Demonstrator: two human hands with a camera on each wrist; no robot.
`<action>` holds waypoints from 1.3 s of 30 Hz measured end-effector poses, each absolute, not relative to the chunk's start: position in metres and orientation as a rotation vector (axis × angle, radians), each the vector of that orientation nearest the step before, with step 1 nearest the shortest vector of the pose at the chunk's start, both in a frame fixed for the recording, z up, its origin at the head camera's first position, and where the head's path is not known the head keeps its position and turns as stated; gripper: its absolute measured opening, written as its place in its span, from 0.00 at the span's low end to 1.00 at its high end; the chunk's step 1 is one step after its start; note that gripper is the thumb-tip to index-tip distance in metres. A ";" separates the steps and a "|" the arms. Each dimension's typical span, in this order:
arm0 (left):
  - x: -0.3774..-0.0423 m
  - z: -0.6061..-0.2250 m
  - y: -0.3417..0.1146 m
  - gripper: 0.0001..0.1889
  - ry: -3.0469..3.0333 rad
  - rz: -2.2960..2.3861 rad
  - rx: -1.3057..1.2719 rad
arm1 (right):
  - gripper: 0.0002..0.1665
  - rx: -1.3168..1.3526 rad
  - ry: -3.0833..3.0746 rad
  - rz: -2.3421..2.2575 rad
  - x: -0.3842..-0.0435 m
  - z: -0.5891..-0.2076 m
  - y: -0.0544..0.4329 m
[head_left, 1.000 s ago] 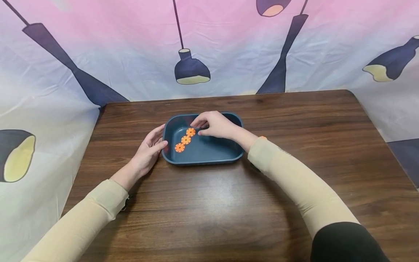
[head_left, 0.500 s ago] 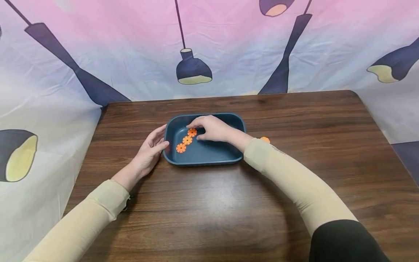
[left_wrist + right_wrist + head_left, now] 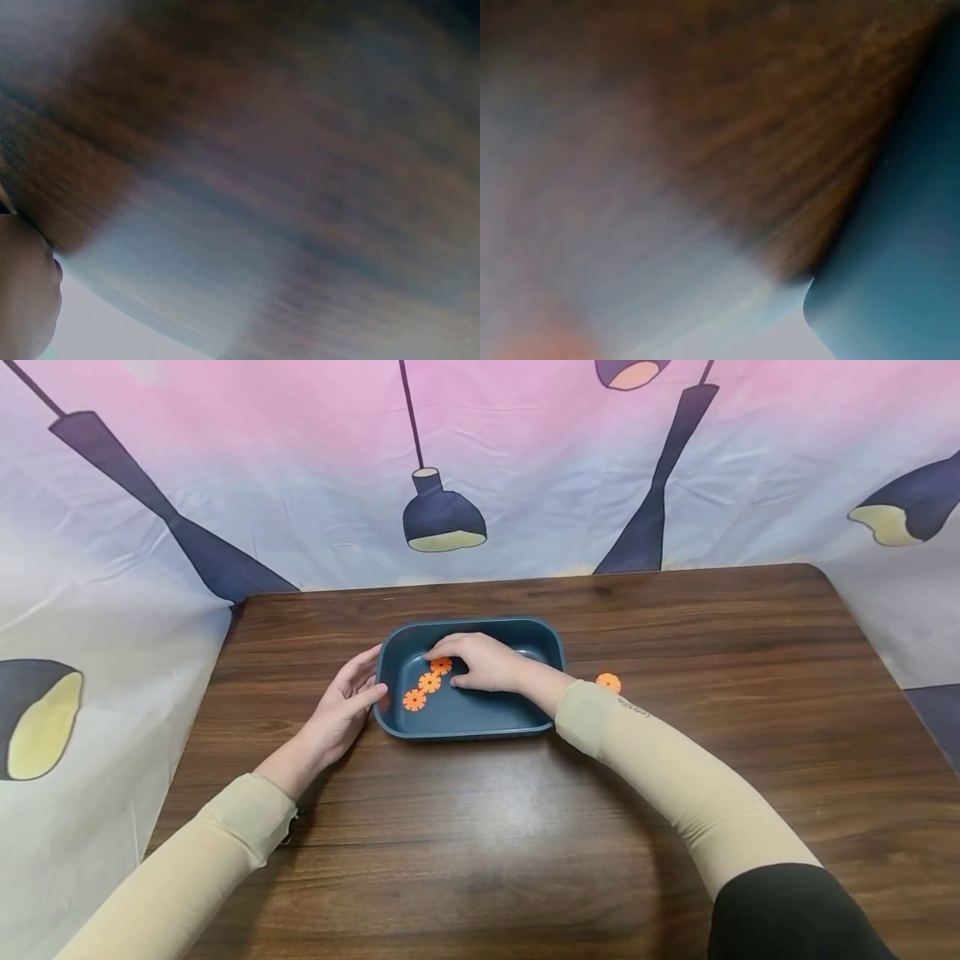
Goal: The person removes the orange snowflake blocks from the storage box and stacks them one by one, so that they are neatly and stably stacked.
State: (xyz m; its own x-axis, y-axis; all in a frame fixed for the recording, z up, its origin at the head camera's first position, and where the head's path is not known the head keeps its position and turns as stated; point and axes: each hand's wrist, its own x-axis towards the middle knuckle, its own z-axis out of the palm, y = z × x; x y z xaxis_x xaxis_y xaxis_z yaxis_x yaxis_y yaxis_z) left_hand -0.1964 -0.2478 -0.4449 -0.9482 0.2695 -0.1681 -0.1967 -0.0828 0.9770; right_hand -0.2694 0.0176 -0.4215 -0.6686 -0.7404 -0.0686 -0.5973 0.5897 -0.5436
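Note:
On the table stands a dark blue rectangular plastic container (image 3: 480, 733); its side also fills the right of the right wrist view (image 3: 907, 270). Inside, at its left, three orange notched interlocking discs (image 3: 429, 683) form a diagonal line. My left hand (image 3: 340, 706) holds the container's left end, thumb at the rim and fingers along the outer wall. Over the far disc my right hand (image 3: 483, 664) reaches in, its thumb and index finger spread on either side of that disc; whether they touch it is unclear. Another orange disc (image 3: 608, 682) lies on the table beside my right sleeve.
The brown wood-grain table (image 3: 450, 860) extends around the container. A fabric backdrop (image 3: 525, 468) with printed lamps hangs behind and at the sides. The left wrist view is blurred and shows mostly tabletop (image 3: 262, 150).
My right hand has lowered into the container, its fingers coming over the far disc. The loose disc by my sleeve shows more fully. My left hand stays at the container's left end.

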 end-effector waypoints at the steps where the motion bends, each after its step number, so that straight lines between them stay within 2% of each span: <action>1: -0.196 -0.445 -0.248 0.31 1.885 2.100 0.079 | 0.31 -1.101 2.533 -0.708 -0.269 -0.422 0.017; 13: -0.196 -0.445 -0.250 0.30 1.894 2.092 0.098 | 0.24 -1.152 2.534 -0.749 -0.266 -0.421 0.018; 33: -0.197 -0.445 -0.249 0.31 1.907 2.088 0.101 | 0.17 -1.092 2.547 -0.750 -0.264 -0.423 0.018; 39: -0.197 -0.446 -0.248 0.30 1.897 2.105 0.110 | 0.09 -1.070 2.579 -0.697 -0.261 -0.416 0.026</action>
